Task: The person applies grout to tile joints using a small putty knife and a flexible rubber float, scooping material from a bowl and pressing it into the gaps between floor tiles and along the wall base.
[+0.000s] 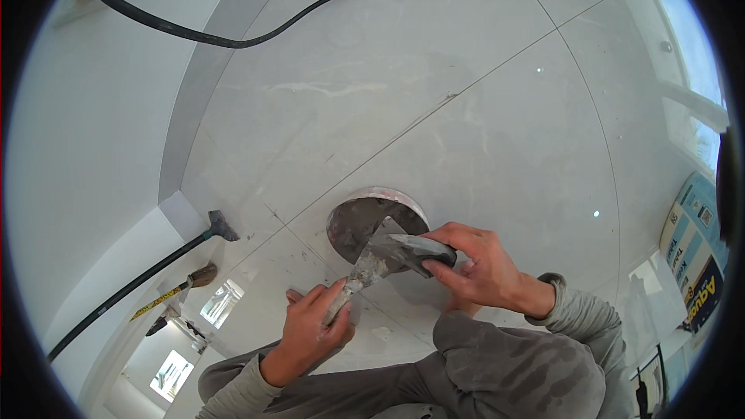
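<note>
My left hand (pixel 314 330) is closed round the handle of a putty knife (pixel 366 268), whose blade is smeared with grey paste. In my right hand (pixel 485 264), pinched between thumb and fingers, is a dark grey rubber-like spreader (pixel 423 250). The blade and the spreader meet or overlap over the near edge of a round bowl (pixel 386 192). Grey paste (pixel 349 225) coats the inside of that bowl, which stands on the tiled floor. Both tools hide part of its near rim.
Large glossy grey tiles (pixel 497 132) have thin dark joints. A black cable (pixel 310 9) runs from the wall across the floor. At left lie a long-handled black tool (pixel 163 264) and a brush (pixel 203 275). A printed blue-and-white bag (pixel 691 240) stands at right.
</note>
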Demonstrator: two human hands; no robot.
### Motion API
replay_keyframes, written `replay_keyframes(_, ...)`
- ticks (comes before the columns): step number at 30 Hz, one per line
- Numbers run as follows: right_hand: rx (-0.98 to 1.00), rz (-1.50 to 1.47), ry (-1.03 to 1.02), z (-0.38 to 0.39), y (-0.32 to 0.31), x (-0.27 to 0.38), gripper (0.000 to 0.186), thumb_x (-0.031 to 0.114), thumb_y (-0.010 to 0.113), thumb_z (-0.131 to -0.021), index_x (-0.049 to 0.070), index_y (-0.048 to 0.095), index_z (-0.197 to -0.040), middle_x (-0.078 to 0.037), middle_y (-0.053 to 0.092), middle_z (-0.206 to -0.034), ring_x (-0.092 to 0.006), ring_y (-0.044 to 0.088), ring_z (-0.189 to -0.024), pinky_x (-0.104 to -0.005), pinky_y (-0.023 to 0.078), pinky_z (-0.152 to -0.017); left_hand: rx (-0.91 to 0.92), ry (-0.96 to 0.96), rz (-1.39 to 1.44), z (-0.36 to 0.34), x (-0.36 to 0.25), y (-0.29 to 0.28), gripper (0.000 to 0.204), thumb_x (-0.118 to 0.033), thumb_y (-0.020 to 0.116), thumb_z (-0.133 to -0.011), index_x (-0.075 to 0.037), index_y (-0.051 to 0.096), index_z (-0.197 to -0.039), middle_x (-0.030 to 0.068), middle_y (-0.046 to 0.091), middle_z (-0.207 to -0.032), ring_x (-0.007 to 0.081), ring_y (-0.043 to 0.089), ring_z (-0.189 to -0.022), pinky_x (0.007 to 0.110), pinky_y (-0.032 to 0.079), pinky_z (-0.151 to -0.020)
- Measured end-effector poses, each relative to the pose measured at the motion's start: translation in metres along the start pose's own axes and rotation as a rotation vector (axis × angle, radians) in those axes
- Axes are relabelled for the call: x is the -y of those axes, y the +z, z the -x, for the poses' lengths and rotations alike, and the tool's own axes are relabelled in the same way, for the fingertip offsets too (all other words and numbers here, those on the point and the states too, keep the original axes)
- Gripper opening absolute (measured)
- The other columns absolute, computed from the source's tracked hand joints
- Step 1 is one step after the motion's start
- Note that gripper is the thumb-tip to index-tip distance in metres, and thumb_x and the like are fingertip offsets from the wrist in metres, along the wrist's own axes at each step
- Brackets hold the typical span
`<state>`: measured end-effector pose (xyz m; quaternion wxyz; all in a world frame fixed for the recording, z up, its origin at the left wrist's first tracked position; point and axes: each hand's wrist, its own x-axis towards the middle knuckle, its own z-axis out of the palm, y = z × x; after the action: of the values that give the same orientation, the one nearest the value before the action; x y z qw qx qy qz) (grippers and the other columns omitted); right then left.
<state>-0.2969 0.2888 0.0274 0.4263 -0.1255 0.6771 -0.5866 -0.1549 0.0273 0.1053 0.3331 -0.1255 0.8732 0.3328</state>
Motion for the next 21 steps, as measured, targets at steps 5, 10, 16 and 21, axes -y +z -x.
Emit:
replay_keyframes(5, -0.031, -0.027, 0.088, -0.011, 0.049, -0.012, 0.033, 0.008, 0.074, -0.085, -0.001, 0.068, -0.117, -0.016, 0.068, -0.093, -0.0328, 0.067, -0.079, -0.0393, 0.054, -0.070, -0.004, -0.027, -0.013, 0.020, -0.009, 0.003, 0.043, -0.013, 0.076, -0.081, -0.004, 0.068, -0.122, 0.0071, 0.063, -0.086, 0.0285, 0.064, -0.064, 0.039, 0.052, -0.058)
replay_keyframes(10, -0.132, 0.073, 0.100, -0.019, 0.061, -0.022, 0.031, 0.008, 0.074, -0.086, -0.002, 0.068, -0.115, -0.016, 0.067, -0.092, -0.0321, 0.066, -0.075, -0.0383, 0.053, -0.069, -0.064, -0.096, -0.031, 0.052, 0.003, 0.002, 0.042, -0.014, 0.076, -0.081, -0.005, 0.069, -0.121, 0.0068, 0.063, -0.086, 0.0283, 0.065, -0.063, 0.039, 0.053, -0.054)
replay_keyframes(16, -0.108, -0.110, 0.139, -0.003, 0.084, -0.008, 0.032, 0.009, 0.074, -0.085, -0.002, 0.067, -0.115, -0.018, 0.068, -0.096, -0.0319, 0.067, -0.078, -0.0372, 0.053, -0.071, -0.158, -0.116, 0.036, 0.056, 0.009, 0.004, 0.040, -0.011, 0.074, -0.081, -0.003, 0.069, -0.120, 0.0100, 0.064, -0.083, 0.0302, 0.066, -0.065, 0.040, 0.054, -0.058)
replay_keyframes(21, -0.185, 0.119, 0.093, 0.003, 0.071, -0.016, 0.034, 0.010, 0.076, -0.085, -0.001, 0.067, -0.116, -0.018, 0.068, -0.100, -0.0311, 0.068, -0.084, -0.0373, 0.054, -0.075, -0.175, -0.130, 0.167, 0.064, 0.004, -0.002, 0.035, -0.008, 0.073, -0.083, 0.003, 0.068, -0.116, 0.0174, 0.069, -0.088, 0.0343, 0.070, -0.072, 0.038, 0.056, -0.067)
